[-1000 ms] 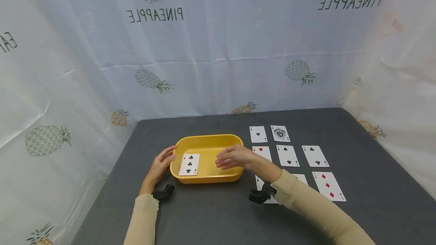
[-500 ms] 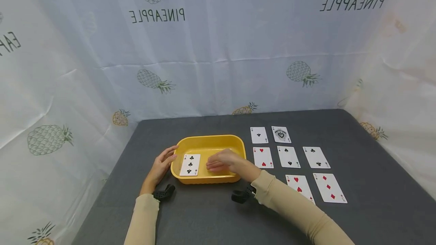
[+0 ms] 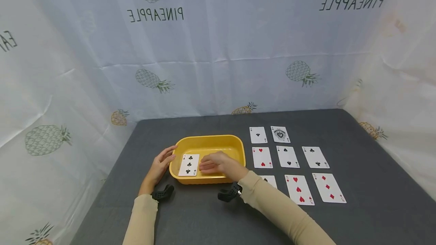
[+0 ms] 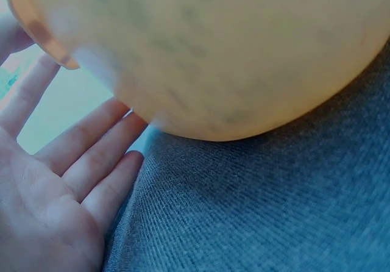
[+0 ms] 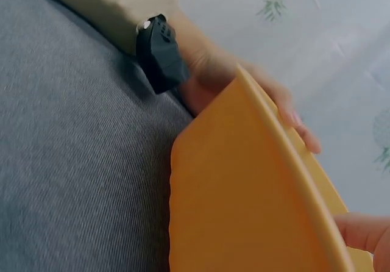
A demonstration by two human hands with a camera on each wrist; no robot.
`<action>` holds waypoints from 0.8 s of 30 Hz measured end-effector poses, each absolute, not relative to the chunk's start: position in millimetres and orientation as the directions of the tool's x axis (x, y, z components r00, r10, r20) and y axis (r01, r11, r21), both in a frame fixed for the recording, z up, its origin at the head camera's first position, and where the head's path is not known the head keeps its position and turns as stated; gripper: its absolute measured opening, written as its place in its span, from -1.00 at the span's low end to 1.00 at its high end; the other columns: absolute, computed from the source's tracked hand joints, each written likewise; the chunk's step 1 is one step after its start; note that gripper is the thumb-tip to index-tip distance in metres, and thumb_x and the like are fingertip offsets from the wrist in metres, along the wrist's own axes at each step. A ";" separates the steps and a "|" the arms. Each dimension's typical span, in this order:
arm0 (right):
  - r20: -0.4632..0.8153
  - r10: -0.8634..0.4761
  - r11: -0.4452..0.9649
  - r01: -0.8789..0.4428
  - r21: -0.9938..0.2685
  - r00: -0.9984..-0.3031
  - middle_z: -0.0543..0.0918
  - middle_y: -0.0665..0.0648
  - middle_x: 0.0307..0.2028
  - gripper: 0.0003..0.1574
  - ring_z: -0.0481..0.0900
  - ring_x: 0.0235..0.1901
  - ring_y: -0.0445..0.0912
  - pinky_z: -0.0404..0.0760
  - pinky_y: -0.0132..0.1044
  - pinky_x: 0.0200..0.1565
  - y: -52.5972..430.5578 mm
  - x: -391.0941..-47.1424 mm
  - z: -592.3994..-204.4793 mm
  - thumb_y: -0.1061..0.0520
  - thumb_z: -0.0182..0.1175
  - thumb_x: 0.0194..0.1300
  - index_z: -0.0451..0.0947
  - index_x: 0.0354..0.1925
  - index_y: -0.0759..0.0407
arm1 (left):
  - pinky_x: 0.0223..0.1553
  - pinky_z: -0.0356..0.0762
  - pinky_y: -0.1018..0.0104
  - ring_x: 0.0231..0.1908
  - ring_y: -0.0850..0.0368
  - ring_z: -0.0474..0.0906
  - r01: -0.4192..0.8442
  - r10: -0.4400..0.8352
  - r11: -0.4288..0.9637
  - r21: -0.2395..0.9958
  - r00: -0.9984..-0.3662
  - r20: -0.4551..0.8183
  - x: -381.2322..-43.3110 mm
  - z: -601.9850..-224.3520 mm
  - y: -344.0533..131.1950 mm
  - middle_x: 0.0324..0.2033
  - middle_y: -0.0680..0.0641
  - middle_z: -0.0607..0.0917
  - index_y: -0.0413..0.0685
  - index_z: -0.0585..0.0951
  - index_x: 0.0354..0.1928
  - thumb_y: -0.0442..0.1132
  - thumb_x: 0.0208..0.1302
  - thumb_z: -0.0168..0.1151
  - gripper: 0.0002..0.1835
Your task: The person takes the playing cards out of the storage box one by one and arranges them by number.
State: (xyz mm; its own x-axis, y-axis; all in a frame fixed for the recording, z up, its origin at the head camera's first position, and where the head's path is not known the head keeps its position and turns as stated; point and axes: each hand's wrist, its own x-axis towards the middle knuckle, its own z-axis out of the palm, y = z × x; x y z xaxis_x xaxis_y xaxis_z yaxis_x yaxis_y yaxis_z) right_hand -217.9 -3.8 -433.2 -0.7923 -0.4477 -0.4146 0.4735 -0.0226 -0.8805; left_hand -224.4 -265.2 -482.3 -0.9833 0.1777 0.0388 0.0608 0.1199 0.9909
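Note:
My left hand [image 3: 160, 168] is at the left end of a yellow plastic tray [image 3: 238, 145], fingers extended. In the left wrist view, its straight fingers [image 4: 97, 156] lie against the tray's outer wall. A three of clubs playing card [image 3: 189, 165] lies face up in the left part of the tray. My right hand [image 3: 219, 163] is inside the tray, just right of the card, fingers together and fairly straight. The right wrist view catches only part of my right hand [image 5: 368, 232] over the rim; its thumb is hidden. No card shows in it.
Right of the tray, face-up cards lie in rows: an ace of clubs [image 3: 258, 135], ornate ace [image 3: 281, 134], two of hearts [image 3: 262, 157], two of spades [image 3: 288, 157], two of clubs [image 3: 315, 157], three of hearts [image 3: 299, 189] and three of diamonds [image 3: 329, 187]. My right sleeve partly covers another card [image 3: 270, 180].
My right hand has moved left and down into the tray, close to the three of clubs. Its sleeve has uncovered the three of hearts. My left hand stays at the tray's left end.

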 end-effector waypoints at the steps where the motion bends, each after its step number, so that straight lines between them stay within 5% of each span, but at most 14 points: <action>1: -0.410 -0.453 -0.028 0.472 -0.881 -0.792 0.54 0.49 0.13 -0.54 0.63 0.07 0.18 0.58 -0.04 0.14 -5.1 -217.6 -433.3 0.19 0.10 0.36 0.45 0.11 0.50 | 0.01 0.47 0.64 0.04 0.60 0.46 0.062 0.178 0.120 0.991 -0.983 0.040 -224.5 -482.3 -265.5 0.16 0.13 0.45 -0.29 0.24 0.38 -0.21 0.45 0.03 -0.45; 5: -0.403 -0.462 -0.060 0.481 -0.875 -0.790 0.52 0.49 0.15 -0.54 0.62 0.09 0.19 0.58 -0.03 0.14 -9.6 -216.7 -434.5 0.19 0.07 0.37 0.43 0.12 0.51 | 0.02 0.47 0.64 0.04 0.59 0.46 0.066 0.186 0.118 0.991 -0.982 0.043 -225.0 -482.7 -266.2 0.15 0.17 0.45 -0.29 0.23 0.39 -0.20 0.45 0.02 -0.44; 12: -0.486 -0.397 -0.113 0.567 -0.816 -0.778 0.54 0.43 0.14 -0.56 0.65 0.03 0.13 0.59 -0.11 0.14 -20.5 -218.2 -434.2 0.26 0.10 0.34 0.46 0.12 0.49 | 0.00 0.48 0.63 0.04 0.57 0.47 0.068 0.168 0.133 0.989 -0.985 0.045 -224.6 -481.7 -265.7 0.27 -0.11 0.40 -0.29 0.25 0.37 -0.20 0.45 0.02 -0.46; 16: -0.545 -0.305 -0.130 0.601 -0.788 -0.781 0.66 0.29 -0.21 -0.67 0.65 -0.32 -0.07 0.70 -0.31 -0.16 -33.8 -225.4 -435.1 0.38 0.15 0.23 0.53 -0.02 0.50 | 0.01 0.47 0.64 0.05 0.58 0.46 0.064 0.171 0.132 0.989 -0.984 0.041 -225.0 -482.0 -266.5 0.27 -0.07 0.40 -0.27 0.25 0.38 -0.20 0.45 0.02 -0.46; 20: -0.553 -0.250 -0.112 0.591 -0.799 -0.795 0.60 0.13 -0.58 -0.78 0.53 -0.61 -0.18 0.58 -0.47 -0.51 -45.8 -232.7 -437.5 0.46 0.16 0.16 0.55 -0.17 0.50 | 0.02 0.46 0.64 0.06 0.62 0.45 0.070 0.179 0.131 0.989 -0.983 0.046 -225.4 -483.0 -267.1 0.27 -0.07 0.40 -0.29 0.24 0.38 -0.20 0.45 0.02 -0.45; 24: -0.550 -0.231 -0.044 0.573 -0.818 -0.803 0.55 0.07 -0.68 -0.85 0.49 -0.71 -0.22 0.51 -0.51 -0.61 -51.6 -235.8 -440.7 0.43 0.19 0.18 0.57 -0.23 0.48 | 0.02 0.46 0.65 0.06 0.65 0.42 0.071 0.190 0.137 0.988 -0.981 0.044 -224.5 -483.9 -267.2 0.36 -0.22 0.32 -0.30 0.23 0.39 -0.20 0.46 0.00 -0.45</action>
